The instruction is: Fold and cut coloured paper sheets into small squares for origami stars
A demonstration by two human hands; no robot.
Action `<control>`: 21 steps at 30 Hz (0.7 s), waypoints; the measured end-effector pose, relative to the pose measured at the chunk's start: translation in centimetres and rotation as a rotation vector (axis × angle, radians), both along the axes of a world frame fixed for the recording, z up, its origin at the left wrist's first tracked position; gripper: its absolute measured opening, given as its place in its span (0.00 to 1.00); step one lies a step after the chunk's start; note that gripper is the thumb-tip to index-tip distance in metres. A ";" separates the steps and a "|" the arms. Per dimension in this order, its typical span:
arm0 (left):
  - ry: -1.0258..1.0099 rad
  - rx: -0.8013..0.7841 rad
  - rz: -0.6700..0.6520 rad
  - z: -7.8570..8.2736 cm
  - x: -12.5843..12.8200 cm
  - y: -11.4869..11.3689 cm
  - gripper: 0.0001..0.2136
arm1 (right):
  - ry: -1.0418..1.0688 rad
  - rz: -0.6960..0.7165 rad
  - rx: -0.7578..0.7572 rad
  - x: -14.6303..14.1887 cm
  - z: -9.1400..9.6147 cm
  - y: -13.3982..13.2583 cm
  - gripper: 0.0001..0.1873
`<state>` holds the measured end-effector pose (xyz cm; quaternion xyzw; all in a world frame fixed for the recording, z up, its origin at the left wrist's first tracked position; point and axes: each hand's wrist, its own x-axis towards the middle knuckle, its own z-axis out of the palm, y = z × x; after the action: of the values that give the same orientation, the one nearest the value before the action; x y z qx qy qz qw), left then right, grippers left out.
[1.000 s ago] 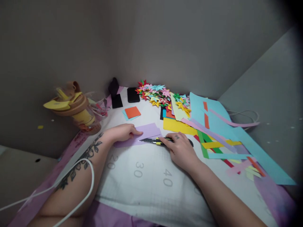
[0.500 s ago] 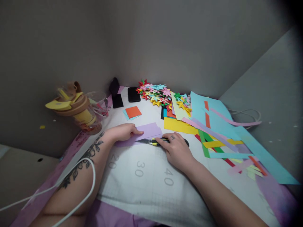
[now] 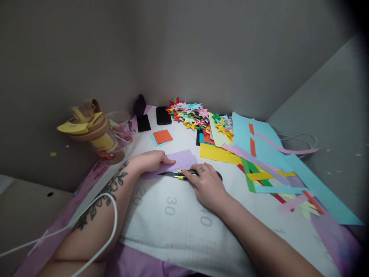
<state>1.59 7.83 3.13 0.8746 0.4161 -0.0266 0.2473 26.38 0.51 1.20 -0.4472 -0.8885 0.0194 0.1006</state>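
Note:
Purple paper [image 3: 182, 159] lies flat in front of me, in overlapping layers. My left hand [image 3: 154, 161] presses down on its left part, thumb pointing right and the other fingers curled, partly hidden. In my right hand [image 3: 206, 182] is a black-and-yellow utility knife [image 3: 182, 175], gripped low over the table. Its dark blade points left and lies along the near side of the purple paper, the tip close below my left hand. Whether the blade sits in the paper or just on it, I cannot tell.
Behind the paper lie small orange [image 3: 163, 136] and light blue squares. Folded paper stars [image 3: 191, 113] pile up at the back beside a black phone [image 3: 163, 115]. Colored strips [image 3: 276, 177] and a blue sheet [image 3: 265, 134] cover the right. A tumbler [image 3: 100, 134] stands left; a white cable [image 3: 115, 215] crosses my left arm.
My right hand has slid left with the utility knife, along the near side of the purple paper. My left hand and the paper have stayed in place.

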 end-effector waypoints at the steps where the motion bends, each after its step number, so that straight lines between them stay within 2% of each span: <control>1: 0.027 -0.016 -0.011 0.0 0.0 0.0 0.18 | -0.001 0.005 -0.001 -0.2 0.0 0.0 0.28; 9: 0.087 -0.046 -0.022 0.3 -0.3 -0.2 0.25 | -0.008 0.021 0.017 -0.3 0.1 -0.4 0.27; 21: 0.045 -0.046 -0.006 0.2 -0.4 -0.2 0.24 | 0.009 0.046 0.045 -1.3 0.0 -0.6 0.27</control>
<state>1.20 7.67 3.33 0.8693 0.4181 -0.0566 0.2576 25.08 -0.11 1.21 -0.4241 -0.8984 0.0036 0.1142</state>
